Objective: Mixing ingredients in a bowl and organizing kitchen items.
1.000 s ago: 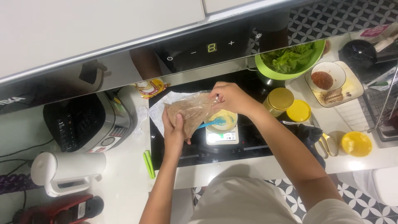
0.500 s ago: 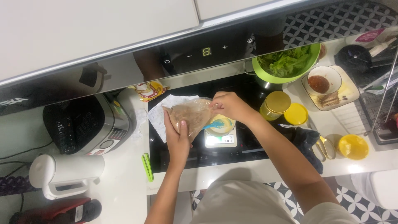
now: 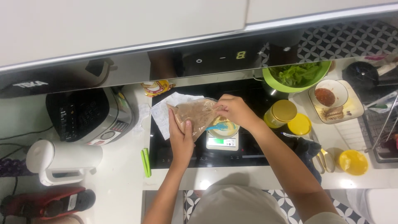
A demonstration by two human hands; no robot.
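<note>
Both hands hold a clear bag of brown powder above a small bowl on a kitchen scale.

The left hand (image 3: 181, 139) is closed around the lower side of the bag (image 3: 195, 117), thumb across its face; the right hand (image 3: 234, 110) pinches the bag's right end, fingers closed on the plastic. The bag's long axis runs left to right, slightly tilted, its right end just over the bowl (image 3: 224, 127), which holds a blue spoon (image 3: 217, 126) and sits on the scale (image 3: 223, 142). The right hand is the nearer to the bowl. All rest over the black cooktop (image 3: 174, 151); a yellow-lidded jar (image 3: 281, 113) stands near, to the right.
</note>
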